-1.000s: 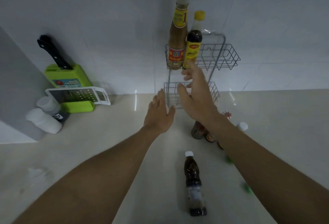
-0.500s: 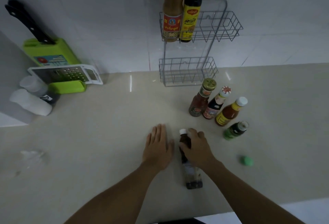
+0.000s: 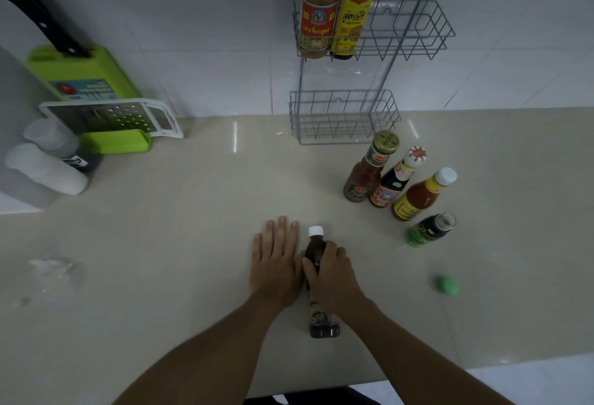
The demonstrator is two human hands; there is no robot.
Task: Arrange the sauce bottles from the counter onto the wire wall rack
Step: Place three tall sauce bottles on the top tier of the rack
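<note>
A dark sauce bottle with a white cap (image 3: 315, 248) stands on the beige counter (image 3: 180, 231) near its front edge. My right hand (image 3: 331, 271) is wrapped around its upper body. My left hand (image 3: 273, 260) lies flat on the counter just left of it, fingers apart. The wire wall rack (image 3: 414, 31) hangs on the tiled wall; its upper basket holds a tall brown bottle (image 3: 318, 12) and a yellow-labelled dark bottle (image 3: 353, 9) at the left end. The lower basket (image 3: 344, 118) holds nothing.
Right of the lower basket stand a red sauce bottle (image 3: 369, 169), a dark bottle (image 3: 397, 179), an orange sauce bottle (image 3: 421, 195) and a small green bottle (image 3: 429, 231). A green cap (image 3: 446, 288) lies farther right. A green knife block, a grater (image 3: 112, 116) and white containers sit at the far left.
My right hand came down from the upper rack basket to the counter and closed around the white-capped dark bottle. My left hand dropped flat beside it. The view tilted downward.
</note>
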